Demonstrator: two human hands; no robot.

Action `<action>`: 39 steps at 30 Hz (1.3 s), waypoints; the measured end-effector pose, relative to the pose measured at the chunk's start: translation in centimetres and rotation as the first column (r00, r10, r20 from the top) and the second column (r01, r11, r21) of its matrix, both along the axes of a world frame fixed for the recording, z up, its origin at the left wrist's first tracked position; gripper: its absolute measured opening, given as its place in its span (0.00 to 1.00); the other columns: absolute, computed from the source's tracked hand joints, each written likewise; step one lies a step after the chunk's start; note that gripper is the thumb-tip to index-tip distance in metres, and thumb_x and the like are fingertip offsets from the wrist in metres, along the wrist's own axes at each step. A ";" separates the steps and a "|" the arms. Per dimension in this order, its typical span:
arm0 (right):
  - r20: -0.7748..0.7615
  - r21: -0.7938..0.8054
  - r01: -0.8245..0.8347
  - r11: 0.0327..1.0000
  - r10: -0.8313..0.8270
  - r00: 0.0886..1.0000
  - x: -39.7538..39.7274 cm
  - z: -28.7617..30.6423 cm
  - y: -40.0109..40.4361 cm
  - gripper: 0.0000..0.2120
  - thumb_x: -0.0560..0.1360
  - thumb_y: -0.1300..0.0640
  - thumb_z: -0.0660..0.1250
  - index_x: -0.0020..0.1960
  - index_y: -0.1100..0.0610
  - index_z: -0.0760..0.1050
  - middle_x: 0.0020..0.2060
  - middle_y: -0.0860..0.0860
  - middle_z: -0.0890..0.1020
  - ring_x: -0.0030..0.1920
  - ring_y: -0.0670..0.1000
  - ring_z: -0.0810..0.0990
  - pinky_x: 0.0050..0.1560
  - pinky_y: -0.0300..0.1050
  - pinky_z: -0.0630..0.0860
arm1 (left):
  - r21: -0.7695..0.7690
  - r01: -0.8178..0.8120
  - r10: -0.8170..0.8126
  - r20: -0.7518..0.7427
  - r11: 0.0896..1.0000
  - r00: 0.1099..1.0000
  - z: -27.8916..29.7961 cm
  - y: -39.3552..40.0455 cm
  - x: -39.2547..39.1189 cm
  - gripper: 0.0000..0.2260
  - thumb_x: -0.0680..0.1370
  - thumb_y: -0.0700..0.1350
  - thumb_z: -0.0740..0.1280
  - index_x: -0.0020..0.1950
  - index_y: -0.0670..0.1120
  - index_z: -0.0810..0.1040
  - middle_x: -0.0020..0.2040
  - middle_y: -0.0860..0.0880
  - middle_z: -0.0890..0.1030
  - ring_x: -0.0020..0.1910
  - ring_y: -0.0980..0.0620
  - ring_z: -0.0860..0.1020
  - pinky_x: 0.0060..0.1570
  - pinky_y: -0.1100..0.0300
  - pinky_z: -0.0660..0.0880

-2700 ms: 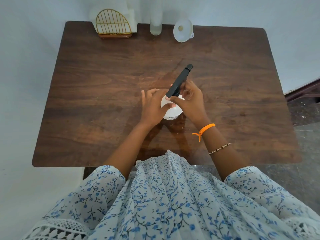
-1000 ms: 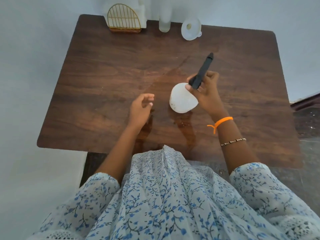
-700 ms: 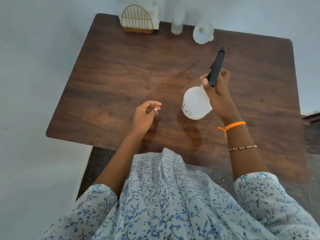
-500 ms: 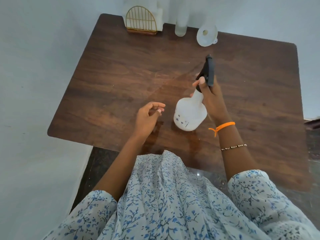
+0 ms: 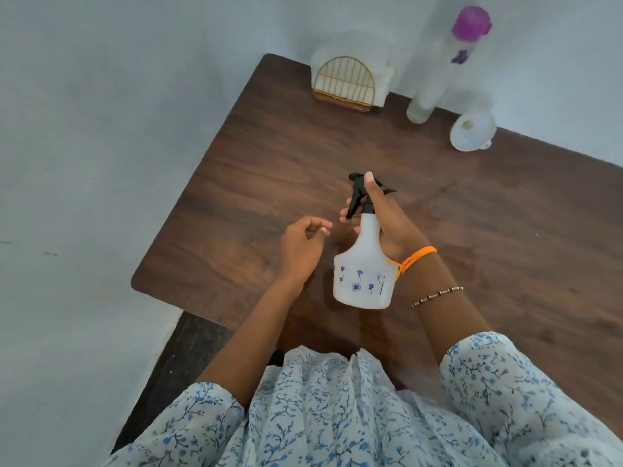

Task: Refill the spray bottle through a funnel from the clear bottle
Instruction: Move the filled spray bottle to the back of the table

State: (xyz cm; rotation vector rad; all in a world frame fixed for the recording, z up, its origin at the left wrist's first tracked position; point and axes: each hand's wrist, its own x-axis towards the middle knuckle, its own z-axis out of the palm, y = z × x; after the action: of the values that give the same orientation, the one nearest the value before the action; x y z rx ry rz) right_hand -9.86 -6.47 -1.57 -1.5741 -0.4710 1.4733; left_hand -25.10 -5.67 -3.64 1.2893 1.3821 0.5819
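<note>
A: Where is the white translucent plastic spray bottle (image 5: pixel 363 264) being held?

B: Above the dark wooden worktop (image 5: pixel 505 230); right hand (image 5: pixel 387 227) fingers (image 5: pixel 368 179) are clamping its neck, steadying the black trigger head (image 5: pixel 359 193) for unscrewing.

A: The left hand (image 5: pixel 300 251)?

B: Empty, fingers loosely curled, waiting beside it.

No legible text, brand, number or sign is present. The spray bottle (image 5: pixel 364 278) carries only small purple flower prints; the clear bottle (image 5: pixel 438 72), behind it, shows a purple mark too blurred to read.

White spray bottle (image 5: pixel 363 278) with purple flowers, black trigger (image 5: pixel 357 193), purple-capped clear bottle (image 5: pixel 438 72)
</note>
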 end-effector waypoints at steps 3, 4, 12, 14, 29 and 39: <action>-0.029 -0.073 -0.032 0.997 0.030 0.999 -1.3 -0.7 4.0 0.27 0.75 0.37 0.57 0.49 0.62 0.74 0.41 0.58 0.81 0.41 0.54 0.82 0.30 0.40 0.77 | -0.042 -0.048 0.047 -0.029 0.998 0.999 -0.7 2.2 -1.2 0.08 0.77 0.40 0.63 0.45 0.50 0.79 0.43 0.54 0.80 0.44 0.55 0.77 0.47 0.62 0.74; -0.026 -0.097 -0.035 0.995 0.033 0.999 -1.7 -0.9 5.2 0.27 0.75 0.37 0.57 0.49 0.63 0.74 0.41 0.59 0.81 0.41 0.54 0.82 0.30 0.39 0.77 | -0.057 -0.064 0.062 -0.036 0.996 0.997 -0.9 2.8 -1.6 0.08 0.77 0.40 0.63 0.45 0.50 0.79 0.43 0.53 0.80 0.45 0.55 0.77 0.47 0.61 0.74; 0.008 -0.230 0.097 0.968 -0.097 0.995 -3.7 -2.4 10.0 0.22 0.75 0.39 0.60 0.42 0.60 0.74 0.32 0.54 0.76 0.26 0.48 0.77 0.26 0.37 0.77 | -0.119 -0.118 0.112 -0.052 0.986 0.992 -2.4 7.1 -3.3 0.08 0.77 0.40 0.62 0.46 0.51 0.79 0.44 0.53 0.81 0.45 0.56 0.78 0.47 0.62 0.74; -0.020 -0.248 0.086 0.965 -0.093 0.995 -3.6 -2.5 10.2 0.23 0.75 0.40 0.60 0.44 0.61 0.73 0.34 0.56 0.76 0.31 0.51 0.78 0.25 0.38 0.76 | -0.128 -0.107 0.102 -0.049 0.986 0.994 -2.5 7.7 -3.3 0.08 0.77 0.40 0.62 0.46 0.51 0.80 0.44 0.54 0.81 0.45 0.56 0.78 0.48 0.62 0.74; -0.170 -0.257 0.139 0.956 -0.187 0.968 0.2 -1.7 7.5 0.26 0.74 0.38 0.60 0.47 0.63 0.74 0.38 0.57 0.79 0.38 0.53 0.80 0.32 0.41 0.80 | -0.116 -0.007 -0.003 -0.086 0.993 0.996 -2.3 6.8 -0.4 0.08 0.77 0.41 0.62 0.46 0.51 0.79 0.44 0.55 0.80 0.46 0.56 0.77 0.50 0.55 0.77; -0.281 -0.173 0.413 0.894 -0.446 0.850 4.5 -1.4 -1.6 0.24 0.73 0.38 0.61 0.44 0.61 0.76 0.37 0.56 0.83 0.44 0.53 0.84 0.37 0.42 0.80 | -0.093 0.173 -0.178 -0.043 0.980 0.983 -0.8 2.0 4.3 0.08 0.77 0.41 0.62 0.44 0.51 0.79 0.43 0.57 0.80 0.46 0.58 0.77 0.47 0.60 0.74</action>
State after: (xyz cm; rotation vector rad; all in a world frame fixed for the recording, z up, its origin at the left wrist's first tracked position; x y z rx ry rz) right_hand -5.34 -8.10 -3.00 -1.3739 0.1475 1.3720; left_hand -20.82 -3.67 -4.48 1.3461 1.3049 0.3651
